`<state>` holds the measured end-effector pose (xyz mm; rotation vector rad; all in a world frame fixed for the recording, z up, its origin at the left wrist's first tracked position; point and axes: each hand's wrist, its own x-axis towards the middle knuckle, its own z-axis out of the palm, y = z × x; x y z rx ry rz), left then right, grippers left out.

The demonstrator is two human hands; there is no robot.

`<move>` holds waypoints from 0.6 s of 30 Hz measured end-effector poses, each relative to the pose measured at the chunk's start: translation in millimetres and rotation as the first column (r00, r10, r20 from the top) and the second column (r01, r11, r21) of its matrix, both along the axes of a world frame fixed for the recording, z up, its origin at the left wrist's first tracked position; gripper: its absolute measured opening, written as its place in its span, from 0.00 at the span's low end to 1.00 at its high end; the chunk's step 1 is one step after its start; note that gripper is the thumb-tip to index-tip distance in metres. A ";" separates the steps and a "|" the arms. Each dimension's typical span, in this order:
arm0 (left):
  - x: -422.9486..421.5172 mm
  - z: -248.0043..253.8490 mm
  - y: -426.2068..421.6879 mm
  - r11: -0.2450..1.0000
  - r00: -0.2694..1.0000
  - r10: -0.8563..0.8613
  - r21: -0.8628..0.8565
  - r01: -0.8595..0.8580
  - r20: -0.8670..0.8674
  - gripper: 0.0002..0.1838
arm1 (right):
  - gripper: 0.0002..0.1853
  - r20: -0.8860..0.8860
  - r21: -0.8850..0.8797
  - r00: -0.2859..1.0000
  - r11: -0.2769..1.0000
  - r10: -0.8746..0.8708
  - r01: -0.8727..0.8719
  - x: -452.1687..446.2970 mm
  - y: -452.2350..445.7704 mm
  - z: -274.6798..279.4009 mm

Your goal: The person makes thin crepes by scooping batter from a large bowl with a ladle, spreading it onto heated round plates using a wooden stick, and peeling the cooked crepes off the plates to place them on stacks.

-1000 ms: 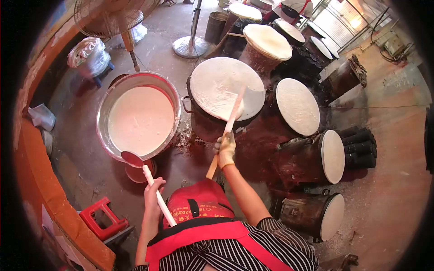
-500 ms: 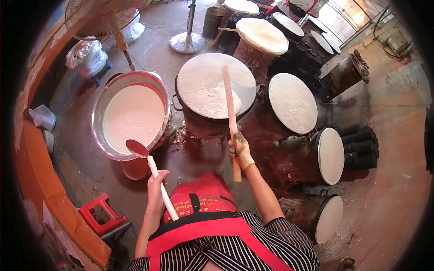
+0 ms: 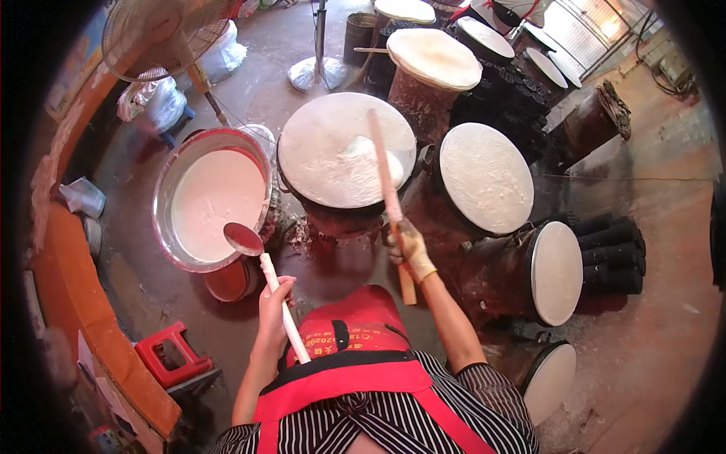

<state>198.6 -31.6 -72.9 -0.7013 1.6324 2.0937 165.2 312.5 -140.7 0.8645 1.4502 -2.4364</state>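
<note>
My bare left hand (image 3: 277, 304) is wrapped round the white handle of a ladle (image 3: 243, 239). Its bowl hangs at the near rim of a large metal basin (image 3: 160, 227) of pale batter (image 3: 215, 200). In a light work glove, my right hand (image 3: 409, 248) grips a long flat wooden stick (image 3: 386, 172). The stick reaches over a round griddle (image 3: 321, 147) straight ahead, coated with a thin white layer. A thicker heap of batter (image 3: 364, 147) lies beside the blade, partly hidden by it.
To the right stand several drum stoves with coated round tops, the nearest being a tilted-looking griddle (image 3: 486, 175). Behind is a stack of pale sheets (image 3: 435, 59). A fan (image 3: 162, 38) stands back left, a red stool (image 3: 174, 356) front left, and black cylinders (image 3: 612, 253) lie right.
The wooden stick has swept across the griddle, and the bare-looking patch at its right is now coated. The heap of batter shows farther left. The ladle has shifted slightly right with my left hand.
</note>
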 end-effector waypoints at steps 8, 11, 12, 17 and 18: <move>7.8 18.8 49.1 0.999 0.998 0.047 -0.008 -0.047 0.042 0.10 | 0.17 0.199 0.073 0.969 0.984 0.145 -0.162 5.2 93.6 -24.2; 7.7 21.7 47.7 0.996 0.998 -0.041 0.079 0.038 0.043 0.10 | 0.21 0.080 0.105 0.990 0.987 0.117 -0.125 -44.8 117.7 -25.7; 5.3 26.0 49.6 0.996 0.998 -0.050 0.074 0.047 0.038 0.10 | 0.23 0.020 0.157 0.998 0.985 0.066 -0.069 -61.4 107.9 -16.3; -16.1 37.9 46.1 0.997 1.000 0.005 0.077 -0.006 0.006 0.08 | 0.23 -0.081 0.581 0.994 0.814 0.070 -0.009 -97.5 23.2 -6.7; -20.0 38.2 42.1 0.996 1.000 -0.002 0.087 0.002 0.004 0.08 | 0.23 -0.156 0.414 0.981 0.909 0.118 -0.043 -97.1 25.3 -21.5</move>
